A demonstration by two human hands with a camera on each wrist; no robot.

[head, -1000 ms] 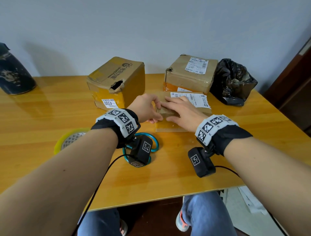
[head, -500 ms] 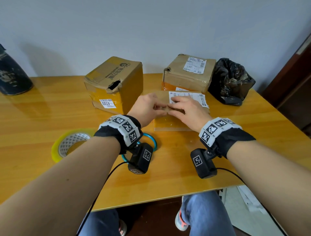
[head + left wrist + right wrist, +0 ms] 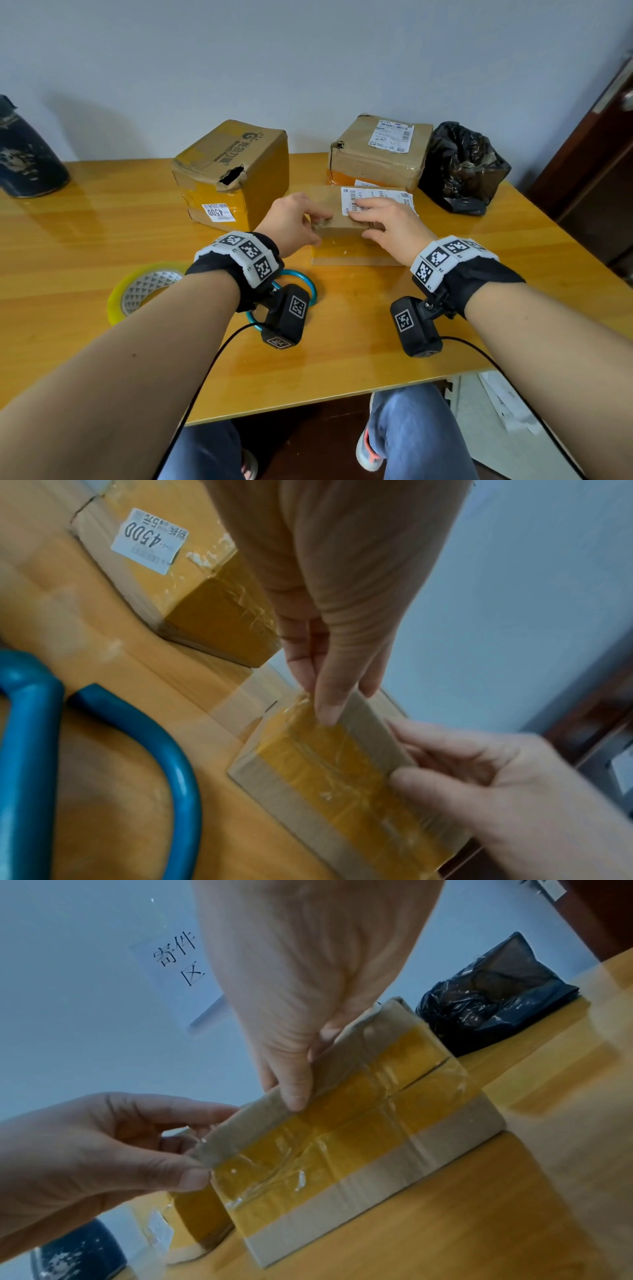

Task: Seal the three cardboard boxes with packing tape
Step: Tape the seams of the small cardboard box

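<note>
A small flat cardboard box (image 3: 356, 253) lies mid-table, yellow tape across its front face (image 3: 342, 1139). My left hand (image 3: 308, 222) pinches its near left corner, thumb on the taped face (image 3: 325, 710). My right hand (image 3: 380, 222) grips the top front edge, fingers flat on the lid and label, thumb on the front (image 3: 294, 1093). A tall box (image 3: 233, 171) with a torn hole stands at the left. A third box (image 3: 380, 150) with a shipping label stands behind. The yellow tape roll (image 3: 137, 291) lies flat at the left, untouched.
Blue-handled scissors (image 3: 301, 284) lie under my left wrist. A crumpled black plastic bag (image 3: 462, 168) sits at the back right, a dark vessel (image 3: 27, 161) at the far left. The table's near edge (image 3: 342, 401) runs just above my knees.
My hands met at the middle of the small box's front edge a second ago. They have slid apart along it, the left to the left corner, the right toward the right.
</note>
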